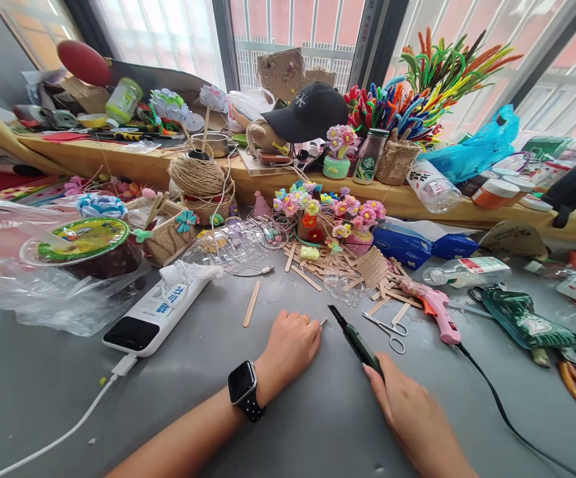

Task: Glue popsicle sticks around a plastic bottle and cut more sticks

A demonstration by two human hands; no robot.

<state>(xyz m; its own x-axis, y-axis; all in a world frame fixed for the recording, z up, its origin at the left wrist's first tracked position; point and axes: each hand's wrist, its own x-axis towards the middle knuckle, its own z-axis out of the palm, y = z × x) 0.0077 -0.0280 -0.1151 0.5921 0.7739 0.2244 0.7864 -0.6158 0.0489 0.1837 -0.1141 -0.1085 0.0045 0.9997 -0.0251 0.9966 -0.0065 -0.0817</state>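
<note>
My left hand (290, 346), with a ring and a watch at the wrist, is closed and rests on the grey table. The tip of a thin pale stick (324, 322) sticks out past its fingers; the rest is hidden. In my right hand (407, 401) is a dark green utility knife (356, 342). Its black blade is out and points up and left, a short gap to the right of the stick. Small scissors (386, 327) lie beyond the knife. One flat wooden craft stick (251, 304) lies to the left of my left hand.
A pink glue gun (434, 307) with a black cord lies at right. Many craft sticks (335, 265) are piled behind my hands. A white power bank (158, 312) with a cable lies at left. Crafts, bottles and twine (201, 176) crowd the back and the ledge.
</note>
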